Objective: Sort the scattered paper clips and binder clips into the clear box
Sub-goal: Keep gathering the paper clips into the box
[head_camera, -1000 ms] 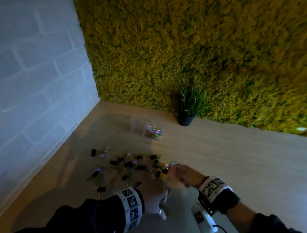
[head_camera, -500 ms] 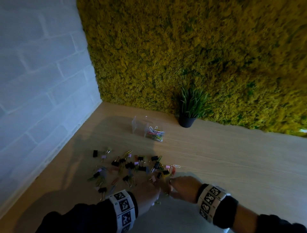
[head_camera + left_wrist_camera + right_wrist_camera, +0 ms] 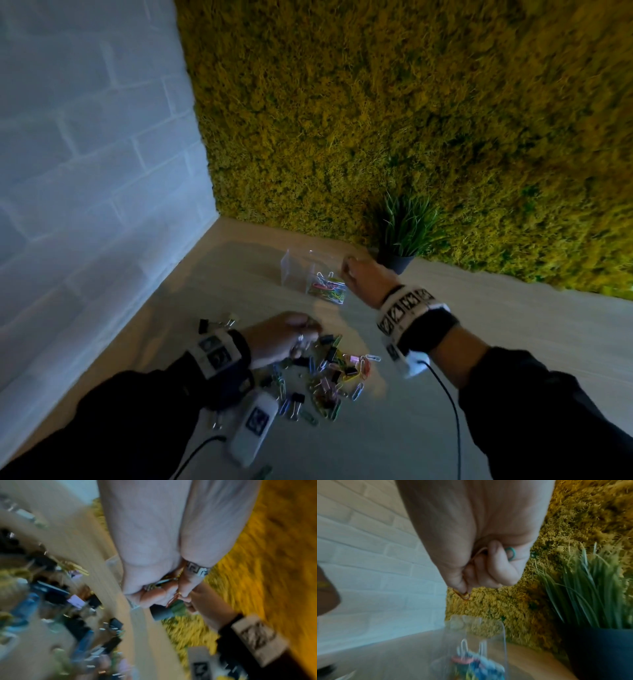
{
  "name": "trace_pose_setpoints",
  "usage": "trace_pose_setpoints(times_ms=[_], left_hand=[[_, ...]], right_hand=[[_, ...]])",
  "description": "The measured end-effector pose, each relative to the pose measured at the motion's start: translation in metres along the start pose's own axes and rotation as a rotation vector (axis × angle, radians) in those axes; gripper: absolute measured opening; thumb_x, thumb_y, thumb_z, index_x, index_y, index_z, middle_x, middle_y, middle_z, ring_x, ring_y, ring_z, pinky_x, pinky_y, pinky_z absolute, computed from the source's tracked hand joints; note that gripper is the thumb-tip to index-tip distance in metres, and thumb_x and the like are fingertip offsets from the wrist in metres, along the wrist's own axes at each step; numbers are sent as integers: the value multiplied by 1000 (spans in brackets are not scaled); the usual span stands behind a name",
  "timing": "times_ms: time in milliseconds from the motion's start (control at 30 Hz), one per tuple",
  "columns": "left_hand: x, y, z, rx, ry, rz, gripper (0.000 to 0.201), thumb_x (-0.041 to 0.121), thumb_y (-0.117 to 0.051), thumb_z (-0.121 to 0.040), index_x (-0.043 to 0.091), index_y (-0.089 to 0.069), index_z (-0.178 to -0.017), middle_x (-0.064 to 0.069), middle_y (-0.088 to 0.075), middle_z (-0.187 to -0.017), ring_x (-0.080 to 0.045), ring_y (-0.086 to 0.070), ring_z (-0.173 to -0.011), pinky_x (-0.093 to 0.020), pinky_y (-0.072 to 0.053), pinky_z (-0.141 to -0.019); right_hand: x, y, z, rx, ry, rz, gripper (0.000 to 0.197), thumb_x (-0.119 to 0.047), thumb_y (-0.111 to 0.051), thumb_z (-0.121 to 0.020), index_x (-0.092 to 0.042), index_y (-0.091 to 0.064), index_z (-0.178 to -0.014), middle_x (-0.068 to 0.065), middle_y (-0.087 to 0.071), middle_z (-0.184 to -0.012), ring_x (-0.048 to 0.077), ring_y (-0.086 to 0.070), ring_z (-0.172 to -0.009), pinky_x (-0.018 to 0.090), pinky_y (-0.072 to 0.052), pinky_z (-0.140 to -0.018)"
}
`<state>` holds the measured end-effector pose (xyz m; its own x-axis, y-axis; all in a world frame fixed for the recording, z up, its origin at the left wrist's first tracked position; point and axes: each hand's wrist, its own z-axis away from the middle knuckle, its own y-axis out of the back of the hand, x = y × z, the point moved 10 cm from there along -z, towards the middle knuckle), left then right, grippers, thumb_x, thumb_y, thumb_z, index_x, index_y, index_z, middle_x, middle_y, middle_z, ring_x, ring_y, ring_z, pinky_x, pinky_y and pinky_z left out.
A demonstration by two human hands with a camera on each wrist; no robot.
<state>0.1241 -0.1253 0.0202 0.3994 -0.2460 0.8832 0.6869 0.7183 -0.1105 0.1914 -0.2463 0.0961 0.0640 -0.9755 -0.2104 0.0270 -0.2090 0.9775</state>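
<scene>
Head view: potted plant [image 3: 400,240] just beside clear box [image 3: 301,270].

The left wrist view was smeared with motion: the clips [image 3: 75,626] on the bench [image 3: 109,555] were only streaks of black, blue and pink, kinds not tellable. The left hand [image 3: 154,563] was curled round small clips, mostly hidden in its palm. In the right wrist view the right hand [image 3: 476,540] hid all but the orange and teal tips of its clips, and the box [image 3: 476,649] was blurred and cut off by the bottom edge.
</scene>
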Motion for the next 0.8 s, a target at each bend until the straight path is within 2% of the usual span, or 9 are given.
trace_pose_setpoints(times_ms=[67, 133, 267, 367, 467, 567, 633, 733, 800], left_hand=[[16, 13, -5, 0, -2, 316, 19, 6, -48, -86, 13, -56, -70, -1, -46, -68, -8, -40, -54, -17, -35, -50], [25, 18, -11, -23, -2, 520, 6, 9, -52, -78, 11, -58, -76, 0, -51, -66, -8, -45, -53, -17, -40, -50], [31, 26, -31, -10, -19, 715, 19, 7, -45, -75, 8, -58, -89, 1, -51, -59, -9, -49, -50, -17, -42, -49], [35, 33, -45, 46, -30, 808, 23, 5, -41, -68, 6, -57, -85, -3, -57, -55, -11, -54, -45, -15, -43, -44], [45, 42, -56, 135, -50, 816, 17, 5, -37, -62, 5, -51, -71, -7, -55, -46, -14, -53, -37, -12, -42, -39], [60, 50, -68, 244, -45, 783, 9, 4, -33, -64, 8, -40, -61, -8, -48, -40, -16, -46, -31, -9, -37, -36], [65, 55, -78, 319, -31, 794, 19, 0, -27, -74, 8, -37, -60, -12, -50, -41, -18, -48, -42, -13, -41, -39], [67, 53, -91, 386, -3, 847, 32, 0, -18, -88, 7, -38, -64, -11, -46, -57, -21, -44, -61, -30, -43, -57], [64, 51, -97, 404, 36, 798, 33, 2, -18, -90, 6, -42, -68, -10, -41, -68, -22, -43, -63, -35, -41, -62]], right_hand=[[5, 2, -25, 10, -45, -33, 25, -27, -42, -97, -9, -57, -102, 14, -66, -101, 30, -63, -93, 40, -52, -81], [7, -4, -45, -28, -72, -59, 22, -21, -46, -94, -7, -61, -102, 12, -66, -105, 29, -63, -100, 40, -52, -88], [5, -11, -59, -3, -101, -142, 23, -11, -44, -92, 3, -61, -99, 22, -66, -106, 33, -62, -102, 36, -47, -88], [0, -7, -57, 31, -78, -187, 22, -13, -44, -94, -12, -52, -74, 25, -63, -109, 35, -59, -102, 35, -42, -86], [-2, -2, -51, 59, -17, -279, 21, -5, -43, -93, 0, -62, -99, 18, -63, -118, 30, -59, -109, 24, -37, -87], [14, 4, -46, 154, -14, -381, 30, -2, -45, -88, -3, -64, -111, 13, -66, -118, 27, -61, -110, 30, -43, -96], [25, -5, -43, 113, -37, -350, 43, -4, -54, -83, -8, -54, -126, 14, -57, -129, 27, -53, -120, 34, -41, -103], [30, -33, -37, -122, -51, -197, 83, -26, -70, -78, -13, -24, -146, 11, -30, -149, 29, -27, -139, 41, -26, -115], [31, -42, -34, -168, -63, -162, 87, -31, -70, -79, -12, -20, -147, 9, -28, -151, 27, -26, -140, 35, -23, -115]])
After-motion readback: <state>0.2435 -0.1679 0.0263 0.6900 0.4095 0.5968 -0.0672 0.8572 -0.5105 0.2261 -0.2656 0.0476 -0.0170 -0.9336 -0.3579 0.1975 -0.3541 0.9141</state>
